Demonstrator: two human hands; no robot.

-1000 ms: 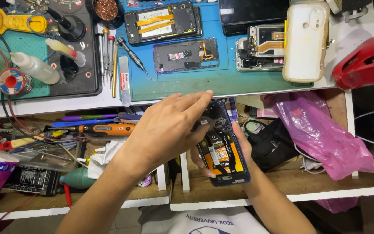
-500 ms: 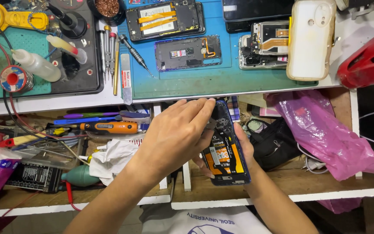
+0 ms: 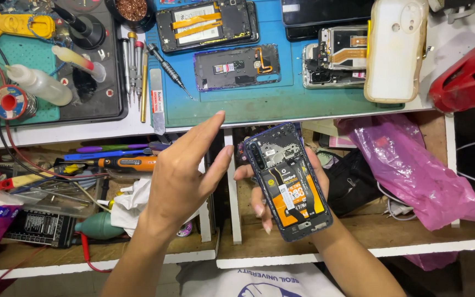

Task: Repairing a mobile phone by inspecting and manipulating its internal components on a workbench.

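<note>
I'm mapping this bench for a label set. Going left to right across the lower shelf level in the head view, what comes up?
Teal rubber blower → left hand → opened phone in the right hand → black pouch → pink plastic bag.

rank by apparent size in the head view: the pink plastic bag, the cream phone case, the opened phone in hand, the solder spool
1. pink plastic bag
2. cream phone case and opened phone in the right hand: look alike, and the phone is nearer the camera, so unranked
3. solder spool

Phone repair workshop. Opened phones (image 3: 237, 67) on blue mat (image 3: 281, 104) at top centre; screwdrivers (image 3: 133, 60), solder spool (image 3: 11, 103), glue bottle (image 3: 39, 85) upper left; cluttered tool drawer (image 3: 83, 165) under desk (image 3: 72, 135), left.
</note>
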